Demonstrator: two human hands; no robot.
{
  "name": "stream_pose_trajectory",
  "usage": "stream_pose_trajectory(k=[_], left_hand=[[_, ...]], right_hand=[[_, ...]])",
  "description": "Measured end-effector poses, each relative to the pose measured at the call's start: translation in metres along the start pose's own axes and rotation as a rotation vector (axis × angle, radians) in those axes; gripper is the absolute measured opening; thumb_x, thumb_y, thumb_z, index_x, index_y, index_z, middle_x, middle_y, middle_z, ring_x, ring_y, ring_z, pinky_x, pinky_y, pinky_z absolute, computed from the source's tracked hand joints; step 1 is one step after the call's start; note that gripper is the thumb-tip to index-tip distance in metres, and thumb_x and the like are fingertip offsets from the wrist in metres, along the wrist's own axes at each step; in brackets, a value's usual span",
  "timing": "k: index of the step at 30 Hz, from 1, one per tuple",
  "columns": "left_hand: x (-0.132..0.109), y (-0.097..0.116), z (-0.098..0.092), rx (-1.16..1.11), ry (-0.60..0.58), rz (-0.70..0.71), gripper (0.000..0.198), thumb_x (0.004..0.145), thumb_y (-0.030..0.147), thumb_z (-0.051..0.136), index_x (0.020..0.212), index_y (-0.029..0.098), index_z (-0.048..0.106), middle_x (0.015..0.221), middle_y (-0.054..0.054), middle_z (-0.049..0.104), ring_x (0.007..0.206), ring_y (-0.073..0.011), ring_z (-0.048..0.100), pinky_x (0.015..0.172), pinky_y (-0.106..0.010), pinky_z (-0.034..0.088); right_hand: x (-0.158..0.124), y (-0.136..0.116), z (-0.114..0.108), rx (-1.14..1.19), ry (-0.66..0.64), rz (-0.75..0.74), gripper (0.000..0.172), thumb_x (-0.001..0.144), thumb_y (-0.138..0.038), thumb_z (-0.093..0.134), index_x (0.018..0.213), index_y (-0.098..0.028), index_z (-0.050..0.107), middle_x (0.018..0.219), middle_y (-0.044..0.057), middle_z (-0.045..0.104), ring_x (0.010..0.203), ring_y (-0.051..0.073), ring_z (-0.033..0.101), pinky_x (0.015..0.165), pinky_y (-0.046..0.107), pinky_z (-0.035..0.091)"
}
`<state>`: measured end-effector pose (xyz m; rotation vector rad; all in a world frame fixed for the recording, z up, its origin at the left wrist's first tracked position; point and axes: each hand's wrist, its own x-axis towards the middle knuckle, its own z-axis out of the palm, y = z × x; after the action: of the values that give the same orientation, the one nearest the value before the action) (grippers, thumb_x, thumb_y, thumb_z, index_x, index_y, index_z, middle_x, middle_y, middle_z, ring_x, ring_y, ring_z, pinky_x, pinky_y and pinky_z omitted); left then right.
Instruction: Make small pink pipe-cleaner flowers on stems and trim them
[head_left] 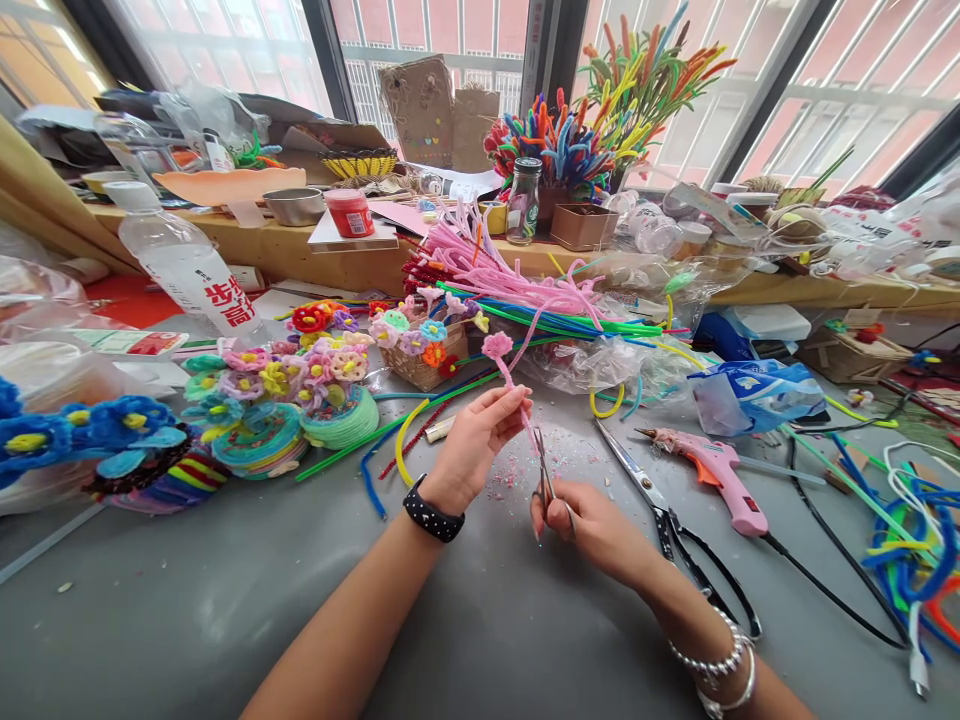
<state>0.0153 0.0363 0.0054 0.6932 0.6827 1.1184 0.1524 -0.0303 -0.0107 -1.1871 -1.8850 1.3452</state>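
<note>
My left hand (472, 445), with a dark dotted band at its wrist, is closed on a pink pipe-cleaner flower (498, 347). The bloom stands above my fingertips, and its fuzzy stem runs down below them. In my right hand (589, 525) is a small pair of scissors (545, 475), fingers through the handles. Their blades point up at the lower stem, just under my left fingers; whether they touch it I cannot tell. Pink fuzz scraps (510, 480) lie scattered on the grey table (480, 620) behind the scissors.
Large black-handled scissors (649, 490) and a pink glue gun (716, 475) lie to the right, its cord trailing. Pink pipe cleaners (510, 270) are heaped behind my hands. Pots of fuzzy flowers (341, 415) and a tilted plastic bottle (180, 260) stand left. Blue packaging (757, 395) sits right.
</note>
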Motion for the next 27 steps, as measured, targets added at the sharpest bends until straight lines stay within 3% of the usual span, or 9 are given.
stream_pose_trajectory(k=[5,11,19,27], left_hand=[[-0.0015,-0.0028,0.0023,0.078,-0.085,-0.063,0.008,0.069,0.021,0.062,0.069,0.013,0.061,0.066,0.002,0.058,0.062,-0.0053,0.051,0.063,-0.018,0.037],[-0.0009,-0.0049,0.0012,0.076,-0.091,-0.073,0.008,0.068,0.022,0.063,0.07,0.014,0.061,0.067,0.002,0.057,0.063,-0.005,0.05,0.065,-0.018,0.037],[-0.0008,-0.0039,0.0021,-0.013,-0.038,-0.044,0.009,0.065,0.021,0.065,0.07,0.014,0.062,0.07,0.001,0.058,0.067,-0.0061,0.051,0.066,-0.018,0.037],[0.0023,-0.0001,-0.004,-0.02,0.019,-0.005,0.013,0.068,0.026,0.062,0.073,0.015,0.063,0.073,0.001,0.058,0.066,-0.0062,0.051,0.065,-0.019,0.038]], right_hand=[[0.0006,0.0006,-0.0002,-0.044,0.007,-0.004,0.066,0.066,-0.076,0.02,0.06,-0.016,0.047,0.058,0.0,0.044,0.056,0.012,0.039,0.053,0.023,0.032],[0.0023,0.0025,0.0029,-0.041,0.044,0.014,0.064,0.067,-0.075,0.022,0.057,-0.016,0.046,0.056,0.0,0.044,0.055,0.012,0.039,0.052,0.023,0.031],[0.002,-0.0032,0.0077,-0.036,0.185,0.112,0.059,0.065,-0.074,0.031,0.049,-0.018,0.04,0.051,-0.001,0.042,0.051,0.011,0.039,0.05,0.023,0.03],[0.0034,0.0002,0.0076,-0.108,0.182,0.104,0.053,0.069,-0.066,0.036,0.048,-0.018,0.04,0.048,-0.002,0.041,0.048,0.01,0.035,0.048,0.022,0.027]])
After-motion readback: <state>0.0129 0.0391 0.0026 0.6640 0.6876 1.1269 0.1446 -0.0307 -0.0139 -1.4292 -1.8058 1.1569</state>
